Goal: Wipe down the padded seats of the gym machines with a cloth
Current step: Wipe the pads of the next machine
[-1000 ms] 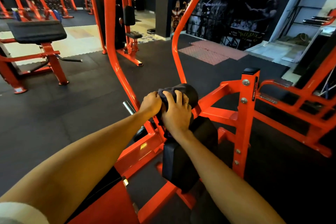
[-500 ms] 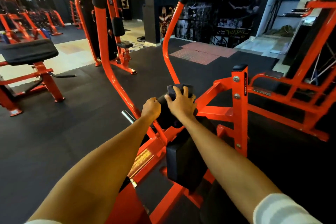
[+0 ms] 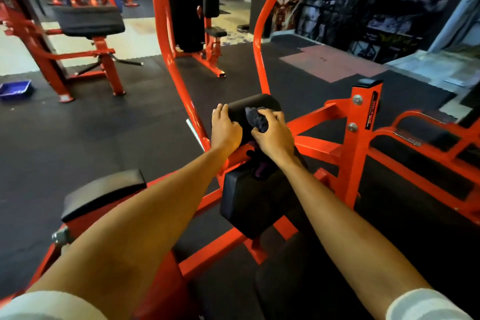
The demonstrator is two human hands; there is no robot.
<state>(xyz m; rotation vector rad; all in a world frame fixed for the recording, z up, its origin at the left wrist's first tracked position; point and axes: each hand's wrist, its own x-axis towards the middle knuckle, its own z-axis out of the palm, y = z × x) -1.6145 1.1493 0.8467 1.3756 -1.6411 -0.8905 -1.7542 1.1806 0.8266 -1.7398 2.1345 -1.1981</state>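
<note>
**Black padding, dark cloth, both hands up on the roller**

I'm looking down two bare forearms that reach forward over an orange-red steel machine frame (image 3: 361,143). My left hand (image 3: 225,130) is on the left end of the black padded roller (image 3: 253,105) at the top of the frame, its fingers (image 3: 220,109) curled over the end and gripping it.

My right hand (image 3: 275,135) is just beside it on the same roller. Its fingers (image 3: 270,113) are clamped on a dark bunched cloth (image 3: 255,118) and press it onto the roller's upper face. So the cloth sits on top of the roller, between my two hands, and a loose tail of it hangs below my right wrist.

Right under the roller a black rectangular cushion (image 3: 249,205) is mounted on the frame, tilted, and the cloth's tail reaches its top edge. At lower left a black flat seat pad (image 3: 104,191) shows past my left forearm.

Black rubber matting (image 3: 104,125) covers the floor. Well off to the left are a red bench with a black padded top (image 3: 88,21) and a blue plastic tray (image 3: 15,88) lying on the matting. White sleeve cuffs show at the bottom corners.
</note>
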